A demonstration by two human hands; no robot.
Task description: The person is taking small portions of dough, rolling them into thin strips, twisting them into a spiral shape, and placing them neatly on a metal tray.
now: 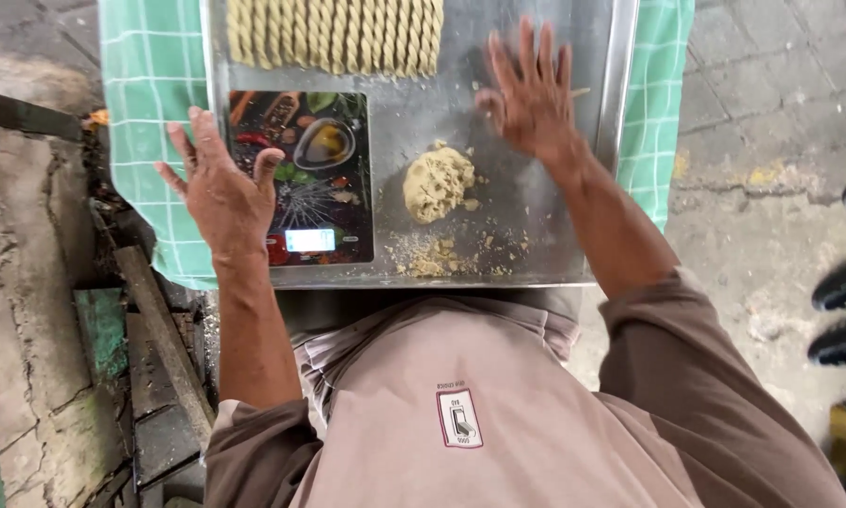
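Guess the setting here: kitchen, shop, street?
Likely an outdoor street-side food stall: metal tray on a green checked cloth, dough lump, twisted dough sticks, and cracked pavement.

Soft even daylight, faint shadows, slight motion blur, mild edge distortion.

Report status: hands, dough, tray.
Left hand open above patterned kitchen scale. Right hand flat on steel tray. Tan dough lump untouched between.

Shiny metal tray (521,235), crumbly dough (437,183).
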